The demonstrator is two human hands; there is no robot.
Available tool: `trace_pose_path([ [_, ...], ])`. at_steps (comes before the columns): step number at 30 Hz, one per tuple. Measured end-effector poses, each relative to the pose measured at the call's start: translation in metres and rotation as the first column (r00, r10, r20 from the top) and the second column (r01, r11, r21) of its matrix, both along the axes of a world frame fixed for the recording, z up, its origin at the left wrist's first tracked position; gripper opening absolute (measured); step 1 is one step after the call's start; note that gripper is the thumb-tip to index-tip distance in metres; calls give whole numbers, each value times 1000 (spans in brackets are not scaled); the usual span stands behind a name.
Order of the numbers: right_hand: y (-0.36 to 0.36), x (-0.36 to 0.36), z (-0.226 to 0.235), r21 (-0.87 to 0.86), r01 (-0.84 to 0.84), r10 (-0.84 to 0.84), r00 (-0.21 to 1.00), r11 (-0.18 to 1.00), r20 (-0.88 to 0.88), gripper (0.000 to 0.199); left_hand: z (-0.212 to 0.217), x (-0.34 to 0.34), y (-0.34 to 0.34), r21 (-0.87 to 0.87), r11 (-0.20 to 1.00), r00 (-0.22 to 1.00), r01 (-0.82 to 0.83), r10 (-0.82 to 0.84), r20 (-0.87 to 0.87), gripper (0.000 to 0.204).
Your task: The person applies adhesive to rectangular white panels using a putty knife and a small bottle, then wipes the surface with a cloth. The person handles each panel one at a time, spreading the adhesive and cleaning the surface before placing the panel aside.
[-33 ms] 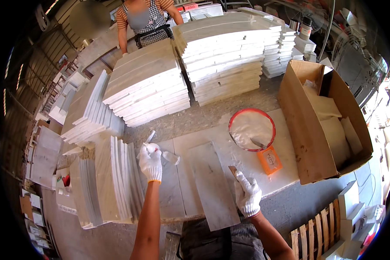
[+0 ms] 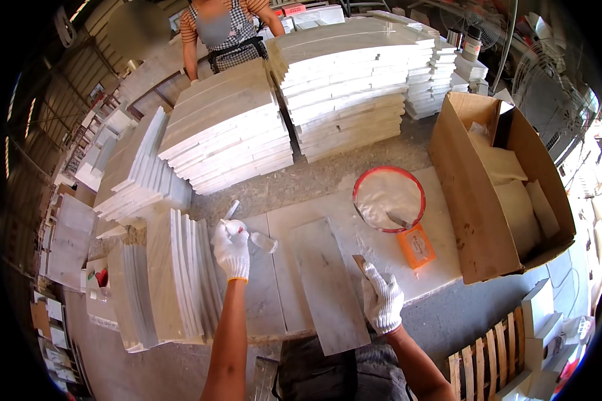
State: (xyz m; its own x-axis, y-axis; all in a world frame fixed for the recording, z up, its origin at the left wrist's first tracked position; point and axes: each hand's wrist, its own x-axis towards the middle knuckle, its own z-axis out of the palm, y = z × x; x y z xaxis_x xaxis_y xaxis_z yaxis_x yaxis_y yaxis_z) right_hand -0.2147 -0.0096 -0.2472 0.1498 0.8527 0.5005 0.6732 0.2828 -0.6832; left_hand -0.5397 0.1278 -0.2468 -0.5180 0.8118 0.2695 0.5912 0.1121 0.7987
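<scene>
My left hand point(image 2: 232, 250), in a white knit glove, is closed at the left of the work surface, with a small red spot showing at the fingertips. What it pinches, if anything, is too small to name. A clear narrow tube point(image 2: 232, 209) lies just beyond it, and a translucent bottle point(image 2: 264, 242) beside its fingers. My right hand point(image 2: 384, 301), also gloved, grips a flat scraper point(image 2: 359, 261) whose blade points up and left. Between my hands lies a grey-white marble tile point(image 2: 329, 287), its near end jutting past the table edge.
A red-rimmed tub point(image 2: 389, 194) of white paste holds a spatula point(image 2: 399, 219); an orange box point(image 2: 416, 247) touches it. Right stands an open cardboard carton point(image 2: 488, 200). Stone slabs are stacked behind point(image 2: 227, 134) and upright at left point(image 2: 180, 274). A person in a checked apron point(image 2: 231, 40) stands beyond.
</scene>
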Motion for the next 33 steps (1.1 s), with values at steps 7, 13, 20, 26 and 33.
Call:
trace_pose_path([
  [7, 0, 1, -8, -4, 7, -7, 1000, 1000, -13, 39, 2, 15, -52, 246, 968, 978, -41, 90, -190, 59],
  [13, -16, 8, 4, -168, -74, 25, 962, 983, -273, 54, 19, 77, -120, 19, 965, 904, 261, -237, -355, 57],
  [20, -84, 38, 27, -553, -463, -183, 629, 693, -756, 32, 29, 100, -76, 25, 799, 698, 601, -510, -503, 65],
  [26, -113, 38, 21, -582, -523, -238, 582, 623, -777, 25, 13, 100, -21, -127, 840, 652, 528, -497, -572, 65],
  [33, -98, 39, 3, -479, -566, 292, 796, 671, -530, 26, 28, 109, -98, -27, 887, 879, 461, -461, -121, 50],
])
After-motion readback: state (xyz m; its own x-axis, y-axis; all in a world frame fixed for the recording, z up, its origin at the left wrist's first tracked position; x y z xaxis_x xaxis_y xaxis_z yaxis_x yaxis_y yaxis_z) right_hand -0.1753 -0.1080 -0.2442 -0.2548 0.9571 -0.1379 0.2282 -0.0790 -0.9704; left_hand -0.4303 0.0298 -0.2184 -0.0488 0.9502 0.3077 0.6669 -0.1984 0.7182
